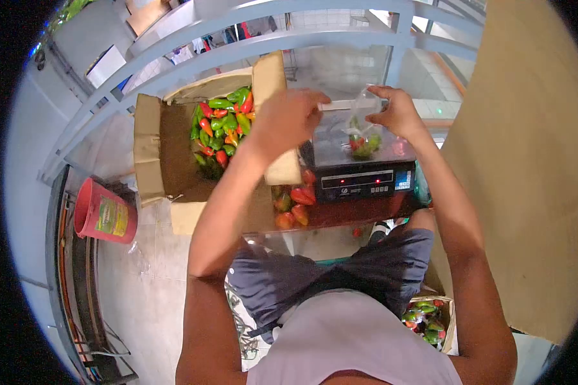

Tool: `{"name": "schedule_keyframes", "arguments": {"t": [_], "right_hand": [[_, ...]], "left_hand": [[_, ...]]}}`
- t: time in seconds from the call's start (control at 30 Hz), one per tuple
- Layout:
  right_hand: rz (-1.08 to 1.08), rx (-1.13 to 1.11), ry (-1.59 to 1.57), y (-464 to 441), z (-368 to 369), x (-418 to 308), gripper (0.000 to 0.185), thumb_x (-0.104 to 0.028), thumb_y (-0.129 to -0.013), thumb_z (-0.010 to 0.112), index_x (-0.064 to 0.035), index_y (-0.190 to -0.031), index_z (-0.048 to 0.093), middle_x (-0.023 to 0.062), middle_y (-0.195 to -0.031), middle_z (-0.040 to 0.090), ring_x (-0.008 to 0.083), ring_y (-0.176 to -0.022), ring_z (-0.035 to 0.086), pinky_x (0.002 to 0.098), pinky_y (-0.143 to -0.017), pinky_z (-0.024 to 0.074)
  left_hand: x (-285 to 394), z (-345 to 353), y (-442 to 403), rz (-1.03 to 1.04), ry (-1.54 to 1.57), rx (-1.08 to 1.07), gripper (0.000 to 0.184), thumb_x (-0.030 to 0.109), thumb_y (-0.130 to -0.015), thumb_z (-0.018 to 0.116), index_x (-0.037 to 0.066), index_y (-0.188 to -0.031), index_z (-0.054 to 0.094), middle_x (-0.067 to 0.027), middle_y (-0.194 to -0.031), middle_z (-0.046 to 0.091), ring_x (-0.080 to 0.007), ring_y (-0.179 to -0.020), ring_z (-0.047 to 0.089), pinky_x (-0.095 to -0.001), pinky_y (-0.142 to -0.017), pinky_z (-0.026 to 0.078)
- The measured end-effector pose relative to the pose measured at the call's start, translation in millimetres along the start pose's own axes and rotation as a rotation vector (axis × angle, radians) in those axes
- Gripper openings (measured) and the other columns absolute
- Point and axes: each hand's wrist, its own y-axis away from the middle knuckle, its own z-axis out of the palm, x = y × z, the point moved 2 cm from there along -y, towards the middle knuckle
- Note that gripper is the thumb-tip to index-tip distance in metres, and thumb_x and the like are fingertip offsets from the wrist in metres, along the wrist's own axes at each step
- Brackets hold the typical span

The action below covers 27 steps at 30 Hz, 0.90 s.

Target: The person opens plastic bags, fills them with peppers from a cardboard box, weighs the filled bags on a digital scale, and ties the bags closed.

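Observation:
A clear plastic bag with red and green peppers in its bottom hangs over the plate of a black digital scale. My right hand pinches the bag's top edge between thumb and fingers. Left of the bag, my left hand is at the scale's left side, blurred, with its fingertips bent toward the bag; whether they hold anything is unclear. Beside my left forearm, a cardboard box holds red, green and orange peppers.
Several loose peppers lie left of the scale on the dark red table. A pink bucket stands on the floor at left. Another box of peppers sits at lower right. Metal rails run behind; a large cardboard sheet stands at right.

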Motion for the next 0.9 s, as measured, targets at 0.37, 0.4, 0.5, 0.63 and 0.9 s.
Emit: {"name": "schedule_keyframes", "arguments": {"t": [0.37,0.4,0.5,0.63,0.9], "right_hand": [[0.185,-0.016,-0.204,29,-21,18,0.046,-0.005,-0.082,0.075,-0.0105,-0.127,0.067,0.0118,-0.141,0.056,0.0121,-0.091,0.065,0.0267,-0.076,0.0531],[0.166,0.022,-0.256,40,-26,21,0.045,-0.006,-0.084,0.074,-0.0102,-0.128,0.067,0.0112,-0.142,0.055,0.011,-0.09,0.064,0.0265,-0.076,0.0527],[0.092,0.174,-0.195,80,-42,13,0.043,-0.005,-0.087,0.072,-0.0083,-0.13,0.065,0.0092,-0.142,0.056,0.0083,-0.084,0.061,0.025,-0.076,0.051],[0.376,0.143,-0.352,156,-44,42,0.04,-0.004,-0.089,0.071,-0.0071,-0.128,0.066,0.0073,-0.136,0.061,0.0084,-0.084,0.061,0.0226,-0.069,0.0503],[0.436,0.223,-0.253,187,-53,35,0.035,-0.004,-0.089,0.07,-0.006,-0.123,0.069,0.009,-0.134,0.062,0.0117,-0.095,0.063,0.0243,-0.069,0.0537]], "left_hand": [[-236,-53,91,-0.701,-0.076,-0.059,0.028,0.015,-0.08,0.07,0.013,-0.108,0.074,-0.018,-0.093,0.073,-0.032,-0.089,0.071,-0.0394,-0.083,0.055],[-289,-25,113,-0.496,-0.198,-0.15,0.032,0.018,-0.078,0.072,0.013,-0.11,0.074,-0.0191,-0.094,0.073,-0.0347,-0.094,0.07,-0.0415,-0.084,0.054],[-292,25,136,-0.764,-0.202,-0.693,0.03,0.024,-0.084,0.063,0.009,-0.11,0.068,-0.0206,-0.114,0.069,-0.0349,-0.106,0.067,-0.0458,-0.09,0.053],[-335,120,170,-0.758,-0.197,-0.843,0.038,0.027,-0.088,0.059,0.012,-0.122,0.063,-0.0195,-0.123,0.066,-0.0336,-0.112,0.065,-0.0479,-0.092,0.052],[-283,78,149,-0.863,-0.294,-0.865,0.046,0.041,-0.093,0.053,0.014,-0.129,0.063,-0.0185,-0.128,0.064,-0.035,-0.112,0.065,-0.046,-0.094,0.051]]}}
